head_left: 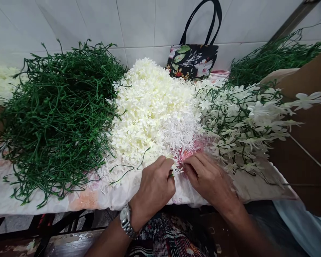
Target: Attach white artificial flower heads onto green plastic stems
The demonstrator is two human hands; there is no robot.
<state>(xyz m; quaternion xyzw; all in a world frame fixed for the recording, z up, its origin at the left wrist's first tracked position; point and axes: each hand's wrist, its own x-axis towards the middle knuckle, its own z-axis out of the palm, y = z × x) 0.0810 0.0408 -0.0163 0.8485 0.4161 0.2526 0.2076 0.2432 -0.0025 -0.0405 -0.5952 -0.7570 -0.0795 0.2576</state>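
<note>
My left hand [157, 187], with a metal watch [125, 216] on its wrist, is closed on a green artificial flower stem [127, 167]. The stem's thin branches stick out to the left, and a white flower tip shows at the thumb. Close on its right, my right hand [208, 178] pinches with thumb and forefinger; what lies between them is too small to make out. Just beyond the hands are a heap of thin white plastic pieces [183, 132] and some pink ones [188, 152]. A large pile of cream-white artificial blossoms [149, 103] rises behind them.
A tangled heap of green stems [61, 117] fills the left. At right lie stems with white flowers attached [238, 125], beside a brown cardboard box [307, 142]. A floral handbag [194, 62] stands against the tiled wall [139, 25]. Patterned cloth [88, 200] covers the table.
</note>
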